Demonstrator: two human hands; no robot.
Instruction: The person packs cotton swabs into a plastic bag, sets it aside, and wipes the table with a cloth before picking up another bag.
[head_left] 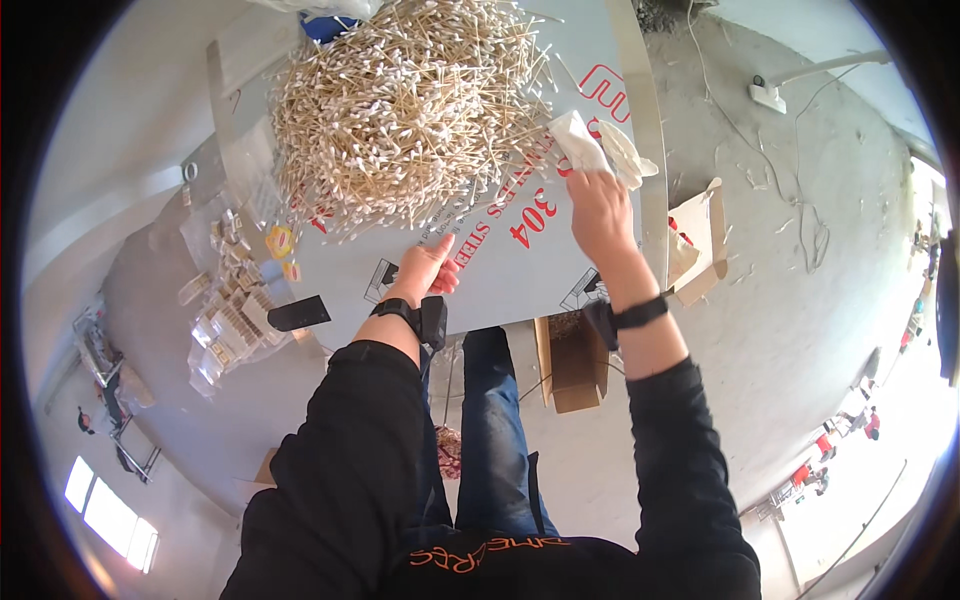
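A large heap of cotton swabs (405, 110) with wooden sticks and white tips covers the far part of the table (470, 295). My left hand (428, 270) hovers at the heap's near edge, thumb stretched out and the other fingers loosely bent, with nothing visible in it. To the right of the heap, my right hand (602, 215) is closed on the end of a flat white paper packet (578, 142). Right beside that packet lies another crumpled white piece (627, 155). The right fingertips are partly hidden by the back of the hand.
A black flat object (299, 314) sits at the table's near left corner. Left of it are many small packs of swabs (235, 315). An open cardboard box (578, 365) stands below the near edge, another box (702, 240) at the right. Cables (770, 160) trail over the floor.
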